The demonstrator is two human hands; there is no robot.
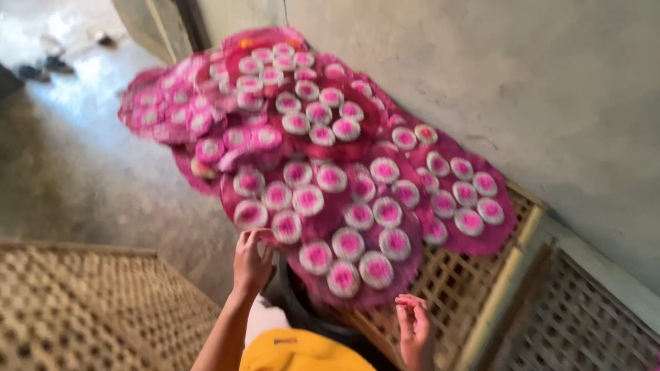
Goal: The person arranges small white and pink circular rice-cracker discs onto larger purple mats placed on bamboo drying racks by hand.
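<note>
Head view, blurred: left hand (251, 260) pinches the near edge of the magenta sheets (323, 165) dotted with white-and-pink discs (349, 243), heaped on a bamboo lattice rack (460, 288). Right hand (414, 330) hovers below, grip loosely curled, empty.

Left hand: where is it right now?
In the head view, lower centre-left, the left hand reaches up to the near edge of the pink mats of round white-rimmed discs, touching the disc there.
</note>
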